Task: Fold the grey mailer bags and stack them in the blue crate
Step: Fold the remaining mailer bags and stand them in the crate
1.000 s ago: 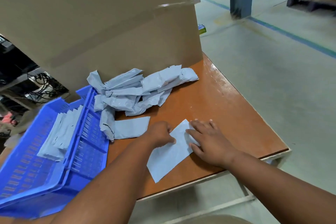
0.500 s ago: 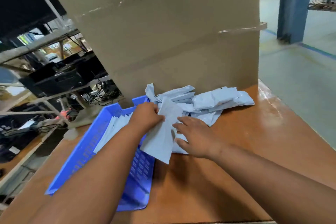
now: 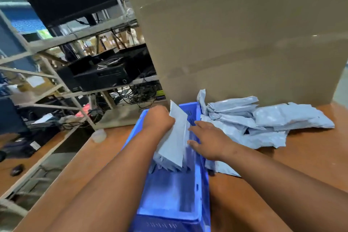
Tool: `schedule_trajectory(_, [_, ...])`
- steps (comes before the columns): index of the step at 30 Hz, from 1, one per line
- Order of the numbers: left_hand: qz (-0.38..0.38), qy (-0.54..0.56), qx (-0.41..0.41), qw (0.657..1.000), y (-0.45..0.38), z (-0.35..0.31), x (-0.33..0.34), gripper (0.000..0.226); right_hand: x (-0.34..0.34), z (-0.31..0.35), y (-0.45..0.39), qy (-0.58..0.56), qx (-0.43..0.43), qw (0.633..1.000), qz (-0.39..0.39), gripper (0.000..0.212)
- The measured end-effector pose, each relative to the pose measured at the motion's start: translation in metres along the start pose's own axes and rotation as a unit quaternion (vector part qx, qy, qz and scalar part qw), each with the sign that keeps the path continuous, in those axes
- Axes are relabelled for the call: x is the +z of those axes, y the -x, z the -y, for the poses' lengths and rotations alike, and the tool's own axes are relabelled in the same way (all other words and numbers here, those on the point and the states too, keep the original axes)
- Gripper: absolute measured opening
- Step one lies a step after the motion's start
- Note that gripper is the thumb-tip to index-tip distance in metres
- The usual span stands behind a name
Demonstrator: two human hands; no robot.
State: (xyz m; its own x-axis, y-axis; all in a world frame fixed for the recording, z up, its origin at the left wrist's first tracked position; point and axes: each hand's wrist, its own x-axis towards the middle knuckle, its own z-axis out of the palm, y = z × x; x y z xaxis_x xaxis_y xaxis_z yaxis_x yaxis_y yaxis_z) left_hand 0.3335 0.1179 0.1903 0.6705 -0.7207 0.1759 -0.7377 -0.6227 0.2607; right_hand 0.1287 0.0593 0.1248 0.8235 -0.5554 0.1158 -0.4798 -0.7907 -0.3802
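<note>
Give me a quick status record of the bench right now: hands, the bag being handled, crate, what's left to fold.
left hand: grips a folded bag, holding it over the crate
right hand: open, fingers straight, beside the bag's right edge above the crate
crate: blue, on the table; a stack of folded bags lies inside under the held one
pile of unfolded bags: on the table right of the crate, against the cardboard box
step: held bag not yet released
</note>
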Motion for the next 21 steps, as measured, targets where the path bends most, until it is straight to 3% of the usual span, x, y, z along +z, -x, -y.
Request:
schedule_trajectory(5, [0.058,0.009,0.008,0.998,-0.026,-0.007,0.042,0.010,0.029,-0.002,-0.006,0.007,0.031,0.999,0.014,0.054])
schedule_trajectory(10, [0.099,0.002,-0.012,0.995,-0.037,-0.021,0.087,0.029,0.044,-0.009,-0.008,-0.027,0.043,0.999,0.005,0.051])
schedule_trajectory(21, [0.125,-0.046,-0.024,0.991,-0.045,-0.021,0.126,0.029,0.049,-0.029,0.022,-0.103,0.009,0.994,-0.043,0.055])
